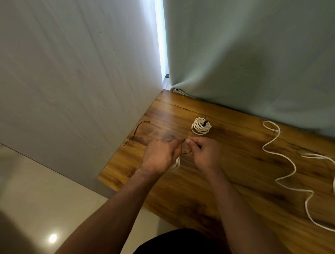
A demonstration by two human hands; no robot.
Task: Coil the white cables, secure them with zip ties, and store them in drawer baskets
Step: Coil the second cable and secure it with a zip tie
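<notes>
both hands — left hand [160, 157] gripping a white coil [176, 163], right hand [205, 155] pinching a black zip tie [186, 152].

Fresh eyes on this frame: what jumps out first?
Both hands, left and right, meet mid-table, pinching a dark zip tie over a white coil. Just beyond sits a tied coil; a loose cable snakes across the right of the wooden table.

wooden table [238, 169] | pale curtains [254, 53] | glossy tiled floor [42, 198]
</notes>
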